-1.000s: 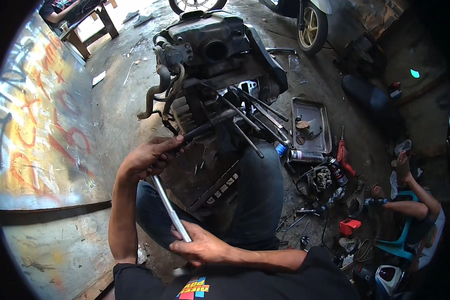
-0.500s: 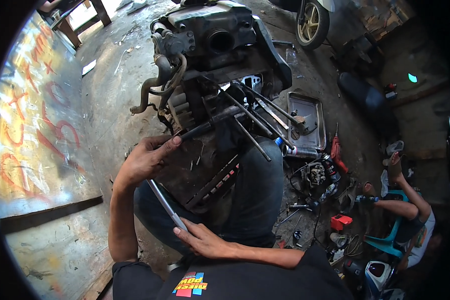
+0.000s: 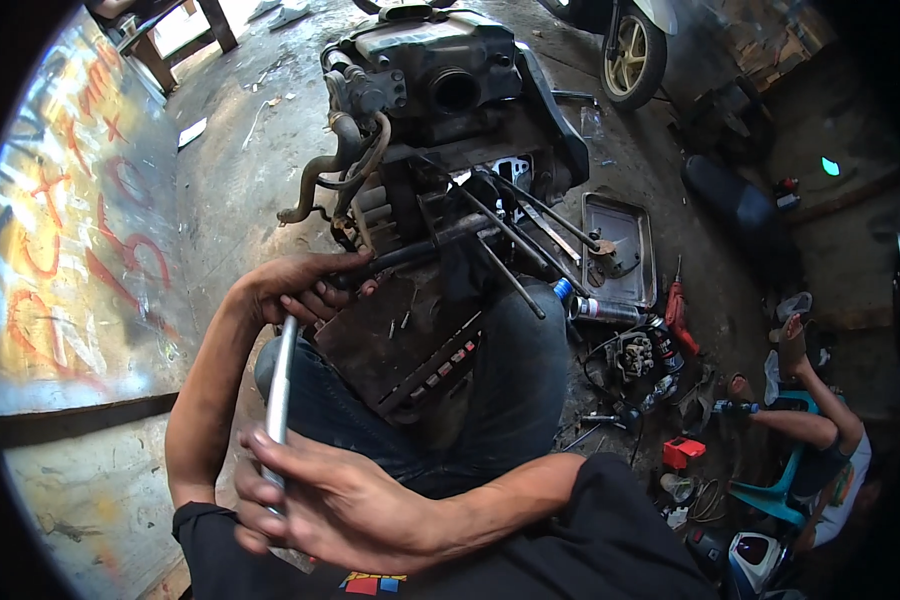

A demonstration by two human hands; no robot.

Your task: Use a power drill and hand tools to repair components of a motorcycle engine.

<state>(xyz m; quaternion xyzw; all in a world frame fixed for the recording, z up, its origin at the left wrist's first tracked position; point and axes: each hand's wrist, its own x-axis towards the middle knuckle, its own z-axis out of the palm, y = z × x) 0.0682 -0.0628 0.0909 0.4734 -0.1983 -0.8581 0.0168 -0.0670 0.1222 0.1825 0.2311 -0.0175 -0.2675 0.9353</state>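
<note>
My left hand (image 3: pixel 305 285) is closed around the near end of a dark bar (image 3: pixel 415 253) that runs into the metal frame of a partly dismantled engine (image 3: pixel 420 60). My right hand (image 3: pixel 340 490), low over my lap, grips a silver metal rod (image 3: pixel 281 385). The rod points up, its upper end right by the left hand's curled fingers; whether they touch cannot be made out. Several thin rods stick out of the frame towards me, one a long rod (image 3: pixel 513 278) above my knee. A dark flat plate (image 3: pixel 360 340) with small metal pieces on it lies between my legs.
A metal tray (image 3: pixel 652 250), a spray can (image 3: pixel 607 311) and a red power drill (image 3: pixel 677 310) lie on the right. Further right, a person sits by a teal chair (image 3: pixel 770 495). A painted board (image 3: pixel 90 250) stands at left; a motorcycle wheel (image 3: pixel 634 60) is behind.
My right hand has come up and left with the silver rod, which now stands steeper. My left hand has shifted slightly up and left, its fingers curling further round the bar. The view has shifted a little.
</note>
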